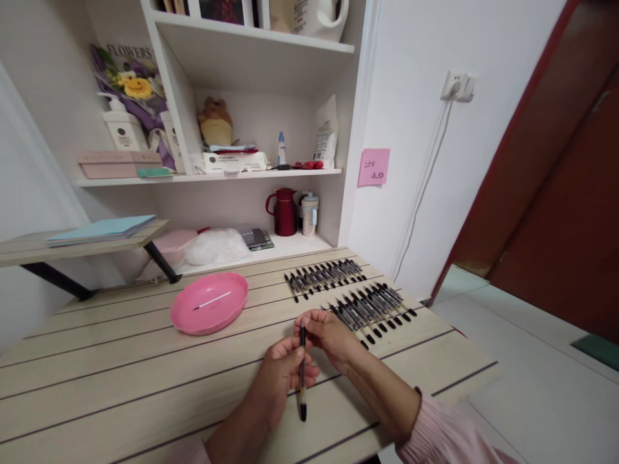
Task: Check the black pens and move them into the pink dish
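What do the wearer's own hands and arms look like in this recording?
The left hand and right hand are both ungloved, and the forearms are partly bare. A pale pink right sleeve ends in a gathered, ribbed-looking cuff; only a sliver of the pink left sleeve shows at the bottom edge.

Over the head feed, I'm seeing the left hand point(279, 374) holding a pen point(302, 374), the right hand point(329, 332) meeting its upper end, and two rows of pens point(370, 309) lying on the table point(145, 393).

"FLOWERS" reads across the bouquet point(138, 87), and "250" on the pink sticky note point(374, 167).
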`<state>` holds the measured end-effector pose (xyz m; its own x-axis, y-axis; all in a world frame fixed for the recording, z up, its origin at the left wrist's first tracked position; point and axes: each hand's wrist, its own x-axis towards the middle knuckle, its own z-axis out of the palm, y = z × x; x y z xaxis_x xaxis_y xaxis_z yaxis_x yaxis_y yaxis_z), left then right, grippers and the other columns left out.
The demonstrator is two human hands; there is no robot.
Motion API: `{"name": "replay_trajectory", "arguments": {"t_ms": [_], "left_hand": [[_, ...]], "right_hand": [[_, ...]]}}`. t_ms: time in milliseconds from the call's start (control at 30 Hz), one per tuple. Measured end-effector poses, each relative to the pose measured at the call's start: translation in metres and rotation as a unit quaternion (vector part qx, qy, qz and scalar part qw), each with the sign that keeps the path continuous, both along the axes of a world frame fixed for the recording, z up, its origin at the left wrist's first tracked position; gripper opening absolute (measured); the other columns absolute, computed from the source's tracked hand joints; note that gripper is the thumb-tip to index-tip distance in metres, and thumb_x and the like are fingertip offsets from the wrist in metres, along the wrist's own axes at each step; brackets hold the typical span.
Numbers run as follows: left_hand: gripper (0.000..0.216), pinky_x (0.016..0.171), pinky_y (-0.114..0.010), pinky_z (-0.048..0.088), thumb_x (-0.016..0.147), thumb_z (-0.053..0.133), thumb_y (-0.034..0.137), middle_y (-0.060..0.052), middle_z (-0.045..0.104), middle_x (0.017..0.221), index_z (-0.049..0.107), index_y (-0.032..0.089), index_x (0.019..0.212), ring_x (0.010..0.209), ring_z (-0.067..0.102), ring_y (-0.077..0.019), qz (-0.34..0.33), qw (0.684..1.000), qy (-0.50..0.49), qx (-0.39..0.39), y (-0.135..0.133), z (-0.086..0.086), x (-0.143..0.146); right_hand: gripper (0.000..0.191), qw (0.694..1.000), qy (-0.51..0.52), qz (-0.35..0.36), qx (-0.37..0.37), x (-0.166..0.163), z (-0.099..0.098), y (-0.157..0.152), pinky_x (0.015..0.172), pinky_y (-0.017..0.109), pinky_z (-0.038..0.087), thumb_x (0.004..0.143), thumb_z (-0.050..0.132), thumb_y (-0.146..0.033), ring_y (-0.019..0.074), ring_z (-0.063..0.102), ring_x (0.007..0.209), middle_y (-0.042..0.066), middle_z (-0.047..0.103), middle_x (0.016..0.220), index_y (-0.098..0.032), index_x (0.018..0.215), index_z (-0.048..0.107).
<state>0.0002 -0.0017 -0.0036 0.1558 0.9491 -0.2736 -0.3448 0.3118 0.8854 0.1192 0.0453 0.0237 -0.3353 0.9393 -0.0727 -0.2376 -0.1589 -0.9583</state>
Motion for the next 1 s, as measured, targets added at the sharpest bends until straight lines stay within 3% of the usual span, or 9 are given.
{"name": "replay_trajectory", "arguments": {"t_ms": [233,333,433,567,667,767,900,1000], "left_hand": [[0.031,0.058,-0.029,0.046,0.061,0.07,0.032,0.0,0.061,0.062,0.058,0.015,0.085,0.057,0.062,-0.0162,-0.01,1.0,-0.009,0.004,0.0,-0.002,0.0],[0.033,0.058,-0.029,0.045,0.061,0.07,0.034,-0.001,0.061,0.062,0.059,0.015,0.086,0.057,0.062,-0.0163,-0.015,1.0,-0.01,-0.001,0.001,-0.005,0.0],[0.035,0.054,-0.024,0.043,0.058,0.072,0.035,-0.003,0.063,0.062,0.062,0.013,0.084,0.056,0.059,-0.0139,-0.009,1.0,-0.001,0.016,0.007,-0.009,-0.002],[0.03,0.041,-0.019,0.036,0.058,0.07,0.03,-0.001,0.061,0.056,0.062,0.011,0.079,0.041,0.047,-0.0064,0.022,0.995,0.096,0.025,0.019,-0.014,-0.002],[0.024,0.039,-0.019,0.037,0.063,0.062,0.022,0.004,0.054,0.052,0.06,0.012,0.085,0.038,0.045,-0.006,0.042,0.978,0.197,0.043,0.027,-0.014,0.002],[0.041,0.038,-0.018,0.037,0.065,0.058,0.016,0.008,0.049,0.051,0.053,0.014,0.106,0.041,0.048,-0.0081,0.048,0.953,0.29,0.079,0.034,-0.012,0.007],[0.047,0.047,-0.021,0.041,0.068,0.057,0.015,0.004,0.058,0.059,0.05,0.016,0.114,0.051,0.056,-0.0119,0.033,0.883,0.451,0.125,0.047,-0.006,0.014],[0.045,0.055,-0.022,0.043,0.069,0.057,0.016,0.0,0.064,0.067,0.05,0.016,0.114,0.06,0.06,-0.0142,0.022,0.853,0.505,0.13,0.055,-0.001,0.02]], "right_hand": [[0.036,0.999,-0.034,-0.021,-0.003,-0.003,-0.005,0.002,0.042,0.02,0.032,0.054,0.07,-0.045,0.0055,0.041,0.038,-0.005,0.052,0.047,-0.016,0.058,0.05],[0.034,0.999,0.02,-0.043,0.006,0.0,0.0,0.007,0.044,0.02,0.035,0.055,0.069,-0.044,0.0081,0.05,0.047,-0.001,0.059,0.057,-0.015,0.065,0.056],[0.032,0.992,0.051,-0.11,0.028,0.009,0.01,0.015,0.048,0.019,0.039,0.059,0.067,-0.042,0.0102,0.055,0.059,0.0,0.061,0.065,-0.016,0.076,0.059],[0.019,0.979,-0.081,-0.146,0.113,0.031,0.007,0.026,0.041,0.019,0.032,0.061,0.064,-0.033,0.0092,0.049,0.047,-0.003,0.055,0.053,-0.016,0.07,0.059],[0.009,0.952,-0.212,-0.14,0.168,0.045,-0.009,0.025,0.04,0.02,0.03,0.063,0.059,-0.025,0.0086,0.044,0.042,-0.004,0.053,0.047,-0.016,0.06,0.058],[0.009,0.913,-0.319,-0.139,0.212,0.055,-0.025,0.015,0.049,0.022,0.036,0.064,0.053,-0.018,0.0117,0.052,0.05,-0.001,0.06,0.056,-0.016,0.06,0.062],[0.019,0.845,-0.435,-0.138,0.278,0.06,-0.031,-0.003,0.062,0.023,0.038,0.067,0.048,-0.01,0.0152,0.058,0.069,0.003,0.066,0.074,-0.018,0.07,0.065],[0.019,0.803,-0.503,-0.127,0.294,0.058,-0.026,-0.014,0.062,0.023,0.035,0.068,0.047,-0.007,0.0146,0.056,0.07,0.002,0.064,0.074,-0.019,0.072,0.062]]}}
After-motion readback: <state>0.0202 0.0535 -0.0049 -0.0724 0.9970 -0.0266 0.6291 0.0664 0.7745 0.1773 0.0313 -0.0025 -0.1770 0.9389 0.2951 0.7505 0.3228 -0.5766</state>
